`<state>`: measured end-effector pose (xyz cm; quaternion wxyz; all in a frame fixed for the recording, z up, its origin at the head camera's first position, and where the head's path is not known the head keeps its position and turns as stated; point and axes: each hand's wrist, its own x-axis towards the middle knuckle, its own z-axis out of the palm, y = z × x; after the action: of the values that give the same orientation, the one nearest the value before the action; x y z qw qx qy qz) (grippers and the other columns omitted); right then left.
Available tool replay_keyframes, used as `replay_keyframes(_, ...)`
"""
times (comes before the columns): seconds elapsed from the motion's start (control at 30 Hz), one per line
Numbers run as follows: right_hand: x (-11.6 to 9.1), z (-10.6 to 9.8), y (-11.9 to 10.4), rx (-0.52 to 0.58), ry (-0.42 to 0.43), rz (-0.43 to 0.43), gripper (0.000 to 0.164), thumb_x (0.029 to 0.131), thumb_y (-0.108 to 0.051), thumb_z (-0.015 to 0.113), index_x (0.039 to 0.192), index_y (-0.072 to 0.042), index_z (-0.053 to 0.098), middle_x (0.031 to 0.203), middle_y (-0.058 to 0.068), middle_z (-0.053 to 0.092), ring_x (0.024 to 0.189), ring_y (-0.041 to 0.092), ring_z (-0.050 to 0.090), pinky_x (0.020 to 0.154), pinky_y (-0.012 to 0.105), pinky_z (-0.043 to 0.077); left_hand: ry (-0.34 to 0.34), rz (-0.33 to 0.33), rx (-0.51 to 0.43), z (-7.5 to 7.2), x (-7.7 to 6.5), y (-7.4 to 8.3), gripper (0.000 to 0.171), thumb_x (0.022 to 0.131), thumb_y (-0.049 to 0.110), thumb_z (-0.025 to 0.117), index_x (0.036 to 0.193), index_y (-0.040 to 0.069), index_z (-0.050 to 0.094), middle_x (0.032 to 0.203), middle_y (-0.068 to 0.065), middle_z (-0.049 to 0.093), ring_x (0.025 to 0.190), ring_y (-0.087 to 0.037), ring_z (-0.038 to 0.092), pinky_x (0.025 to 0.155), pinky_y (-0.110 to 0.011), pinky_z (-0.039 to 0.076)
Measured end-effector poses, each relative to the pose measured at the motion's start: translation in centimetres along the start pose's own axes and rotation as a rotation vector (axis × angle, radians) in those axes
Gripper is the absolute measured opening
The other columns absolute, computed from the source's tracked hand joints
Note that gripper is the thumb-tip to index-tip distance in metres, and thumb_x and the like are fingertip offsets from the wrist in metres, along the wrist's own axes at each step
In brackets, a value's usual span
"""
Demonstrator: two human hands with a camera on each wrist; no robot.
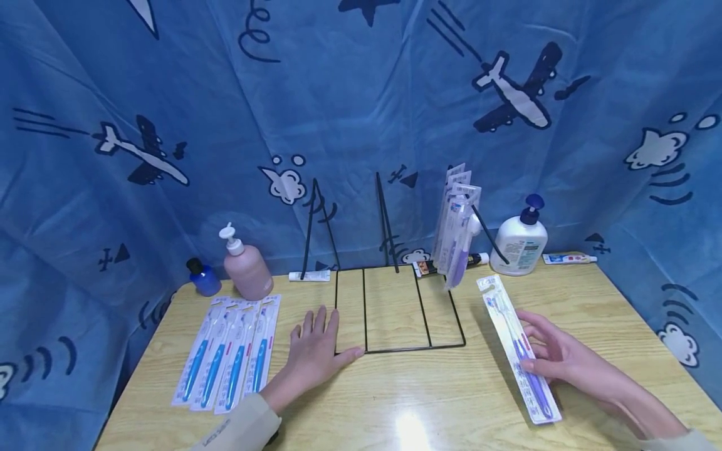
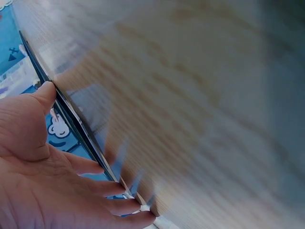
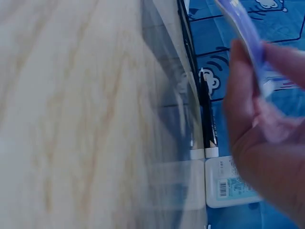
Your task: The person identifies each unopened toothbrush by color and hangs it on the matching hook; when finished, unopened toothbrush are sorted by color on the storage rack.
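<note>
In the head view my right hand (image 1: 572, 363) pinches a purple toothbrush in its blister pack (image 1: 516, 341), tilted with its top toward the rack. The right wrist view shows the pack (image 3: 248, 33) edge-on, between thumb and fingers. My left hand (image 1: 313, 351) lies with straight, spread fingers at the left side of a black wire rack (image 1: 397, 351), its thumb at the front left corner. Several packed purple toothbrushes (image 1: 455, 241) hang from the rack's right hook. The palm of the left hand (image 2: 52, 176) fills the lower left of the left wrist view.
Several packed blue toothbrushes (image 1: 231, 354) lie at the table's left. Behind them stand a blue bottle (image 1: 205, 280) and a pink pump bottle (image 1: 248, 272). A white pump bottle (image 1: 519, 244) stands back right. Toothpaste tubes (image 1: 570, 259) lie along the blue curtain (image 1: 361, 113).
</note>
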<state>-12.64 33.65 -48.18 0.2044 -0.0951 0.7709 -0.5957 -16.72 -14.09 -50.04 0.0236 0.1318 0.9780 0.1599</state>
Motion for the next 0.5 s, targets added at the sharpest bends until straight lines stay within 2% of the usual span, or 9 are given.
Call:
replay_keyframes(0.07, -0.5, 0.3, -0.3, -0.005, 0.014, -0.073, 0.085, 0.106, -0.005, 0.069, 0.173, -0.012, 0.017, 0.154, 0.035, 0.035, 0.135, 0.031, 0.056, 0.096, 0.031, 0.055, 0.001, -0.001, 0.002, 0.0, -0.1, 0.0, 0.097, 0.101, 0.065, 0.068, 0.164, -0.004, 0.041, 0.169, -0.035, 0.031, 0.154, -0.059, 0.028, 0.116, -0.078, 0.028)
replay_keyframes(0.2, -1.4, 0.7, -1.2, -0.006, 0.038, -0.205, 0.077, 0.105, 0.003, 0.064, 0.167, -0.021, 0.026, 0.147, 0.015, 0.054, 0.125, 0.018, 0.064, 0.095, 0.031, 0.056, 0.003, 0.0, 0.002, 0.0, -0.2, 0.0, 0.097, 0.101, 0.065, 0.069, 0.164, -0.003, 0.042, 0.169, -0.035, 0.032, 0.154, -0.06, 0.029, 0.115, -0.078, 0.028)
replay_keyframes(0.33, -2.0, 0.8, -2.3, -0.018, 0.064, -0.287, 0.076, 0.105, 0.009, 0.062, 0.166, -0.024, 0.03, 0.146, -0.004, 0.063, 0.123, 0.013, 0.066, 0.093, 0.031, 0.058, 0.007, 0.001, 0.009, 0.1, -0.2, 0.1, 0.097, 0.101, 0.066, 0.068, 0.164, -0.004, 0.041, 0.168, -0.035, 0.032, 0.153, -0.06, 0.029, 0.115, -0.078, 0.028)
replay_keyframes(0.5, -2.0, 1.4, -3.2, 0.075, 0.001, -0.544, 0.079, 0.097, 0.029, 0.053, 0.163, -0.01, 0.035, 0.137, 0.003, 0.066, 0.117, 0.015, 0.067, 0.093, 0.031, 0.059, 0.012, 0.001, 0.022, 0.1, -0.1, 0.1, 0.097, 0.101, 0.066, 0.068, 0.164, -0.003, 0.041, 0.168, -0.035, 0.032, 0.153, -0.06, 0.029, 0.116, -0.078, 0.028)
